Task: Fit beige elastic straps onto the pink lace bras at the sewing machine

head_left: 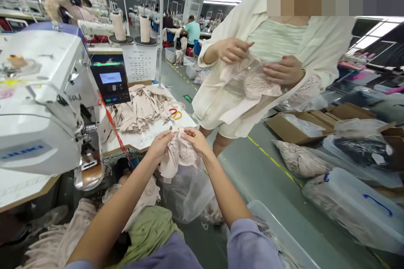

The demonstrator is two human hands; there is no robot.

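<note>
Both hands pinch the top edge of a lace piece (179, 151), left hand (160, 143) and right hand (195, 138) equally near, its length hanging downward between them, just off the tabletop (148, 136) edge.

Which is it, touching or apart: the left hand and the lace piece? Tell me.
Touching. The head view shows the left hand pinching the lace piece at its top edge.
</note>
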